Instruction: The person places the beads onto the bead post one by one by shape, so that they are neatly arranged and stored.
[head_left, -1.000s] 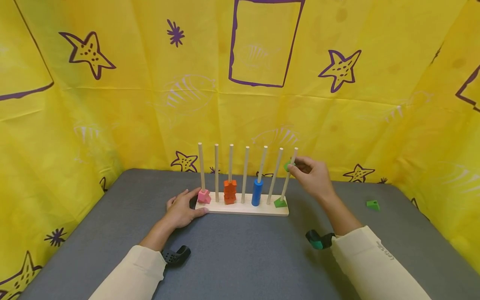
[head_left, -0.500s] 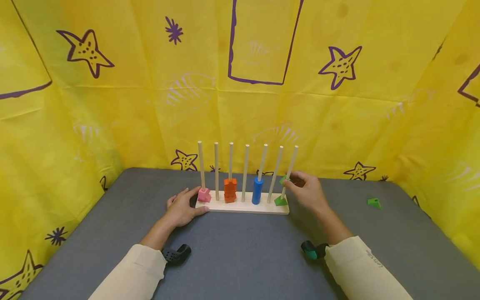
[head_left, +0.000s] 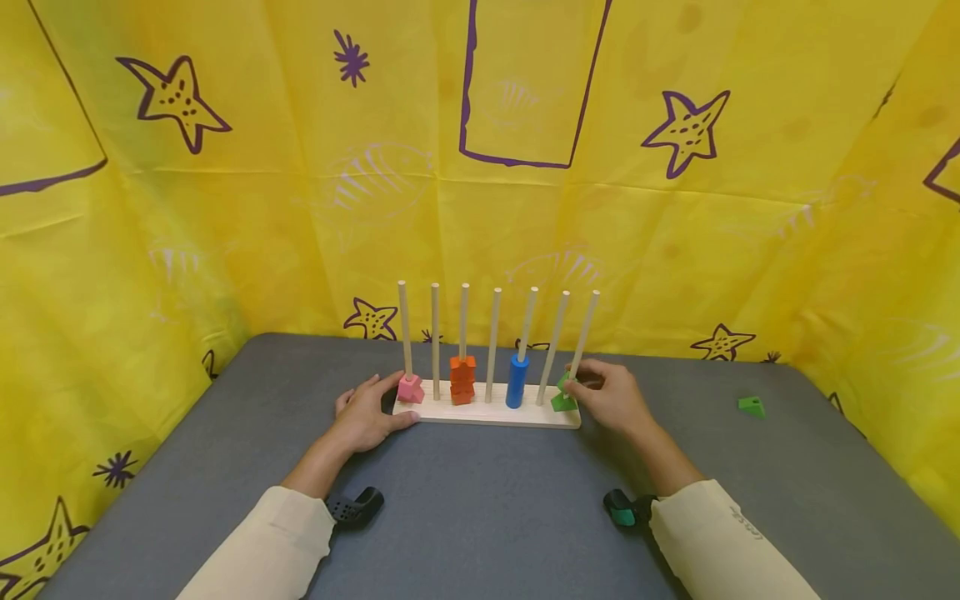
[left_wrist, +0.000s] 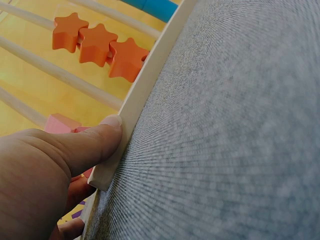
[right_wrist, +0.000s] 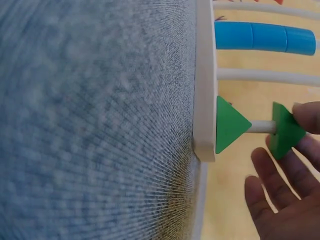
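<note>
A wooden peg board [head_left: 487, 414] with several upright pegs stands on the table. My left hand [head_left: 365, 417] grips its left end, thumb on the front edge [left_wrist: 107, 137] and fingers behind. Beside it, a pink block [head_left: 409, 389] sits low on the leftmost peg. My right hand [head_left: 615, 398] pinches a green triangular block [right_wrist: 285, 131], which is threaded on the rightmost peg. Below it on that peg, another green triangular block [right_wrist: 230, 125] rests against the base, with a stretch of bare peg between the two in the right wrist view.
Orange star blocks [left_wrist: 97, 45] are stacked on the third peg from the left. Blue cylinders [right_wrist: 265, 38] fill the lower part of another peg. A loose green block [head_left: 751, 407] lies on the grey table [head_left: 480, 508] at the right. A yellow cloth [head_left: 300, 233] hangs behind.
My right hand has lowered the green triangular block down the rightmost peg, from near its top to close above the bottom block. The left hand stays on the board.
</note>
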